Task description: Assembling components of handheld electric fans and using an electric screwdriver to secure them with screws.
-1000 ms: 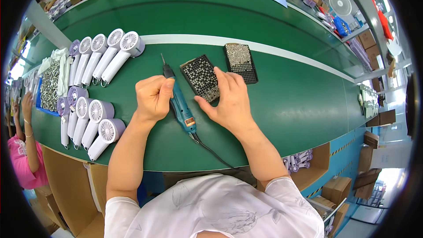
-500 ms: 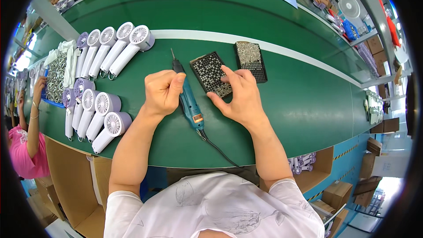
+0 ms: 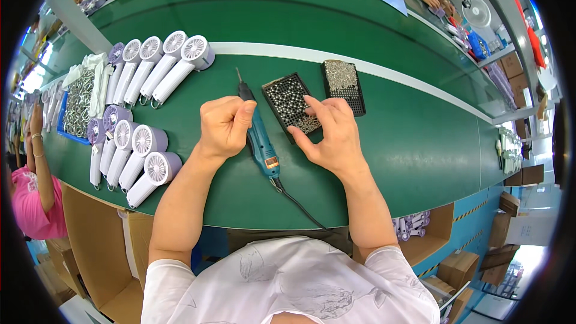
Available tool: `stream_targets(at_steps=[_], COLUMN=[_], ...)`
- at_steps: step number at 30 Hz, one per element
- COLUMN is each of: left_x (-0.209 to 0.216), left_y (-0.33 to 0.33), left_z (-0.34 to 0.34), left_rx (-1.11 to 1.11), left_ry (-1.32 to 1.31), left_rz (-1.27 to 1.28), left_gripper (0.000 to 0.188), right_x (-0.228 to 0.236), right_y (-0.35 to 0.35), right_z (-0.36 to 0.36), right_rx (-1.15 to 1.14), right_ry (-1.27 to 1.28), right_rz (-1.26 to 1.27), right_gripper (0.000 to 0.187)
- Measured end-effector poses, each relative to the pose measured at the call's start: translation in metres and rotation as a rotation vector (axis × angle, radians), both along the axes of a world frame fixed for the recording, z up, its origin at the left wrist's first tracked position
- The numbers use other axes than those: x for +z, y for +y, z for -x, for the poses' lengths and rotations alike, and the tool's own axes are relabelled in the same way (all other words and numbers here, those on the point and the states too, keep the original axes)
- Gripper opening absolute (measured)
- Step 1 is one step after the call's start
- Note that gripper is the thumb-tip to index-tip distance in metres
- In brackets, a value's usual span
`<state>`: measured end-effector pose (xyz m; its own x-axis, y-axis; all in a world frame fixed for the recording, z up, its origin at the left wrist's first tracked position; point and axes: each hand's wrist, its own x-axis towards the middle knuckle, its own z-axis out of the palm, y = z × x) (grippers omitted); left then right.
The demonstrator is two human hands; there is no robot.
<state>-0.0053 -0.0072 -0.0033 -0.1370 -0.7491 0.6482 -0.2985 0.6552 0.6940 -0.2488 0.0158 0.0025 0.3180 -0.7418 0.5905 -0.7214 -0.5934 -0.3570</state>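
Screws (image 3: 285, 97), silvery, could be spilled from the rectangular black tray (image 3: 277, 111) at twelve o'clock if bumped by the loosely spread right hand (image 3: 337, 139); the left hand (image 3: 224, 126) is fisted.

Bright light, pale sheen on the green tabletop (image 3: 420, 162), white glare lower right, fisheye-bent edges, black corners.

inside of left grip (image 3: 224, 125) hidden, shirt (image 3: 288, 282) cropped
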Motion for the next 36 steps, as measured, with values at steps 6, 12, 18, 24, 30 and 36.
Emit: stream_targets(at_steps=[6, 12, 18, 24, 30, 36], left_x=[0.002, 0.000, 0.003, 0.006, 0.013, 0.018], left_y=[0.000, -0.003, -0.002, -0.005, 0.005, 0.019], left_z=[-0.001, -0.001, -0.001, 0.000, 0.001, 0.010], left_rx=[-0.002, 0.004, 0.019, 0.023, -0.248, -0.146], left_ry=[0.000, 0.048, 0.088, 0.095, -0.047, -0.827], left_rz=[-0.004, 0.055, 0.025, 0.053, -0.122, -0.135], left_gripper=[0.049, 0.041, 0.039, 0.038, 0.018, 0.047], right_x=[0.004, -0.002, 0.015, 0.032, 0.021, 0.034], right_y=[0.005, -0.001, -0.028, -0.067, -0.113, -0.148], right_z=[-0.008, -0.024, -0.035, -0.031, -0.040, -0.039], right_rx=[-0.127, -0.225, -0.247, -0.141, -0.062, 0.103], right_ry=[0.040, 0.252, 0.408, 0.576, 0.564, 0.698], right_rz=[0.005, -0.028, -0.270, -0.420, -0.437, -0.428], right_gripper=[0.078, 0.092, 0.089, 0.096, 0.082, 0.093])
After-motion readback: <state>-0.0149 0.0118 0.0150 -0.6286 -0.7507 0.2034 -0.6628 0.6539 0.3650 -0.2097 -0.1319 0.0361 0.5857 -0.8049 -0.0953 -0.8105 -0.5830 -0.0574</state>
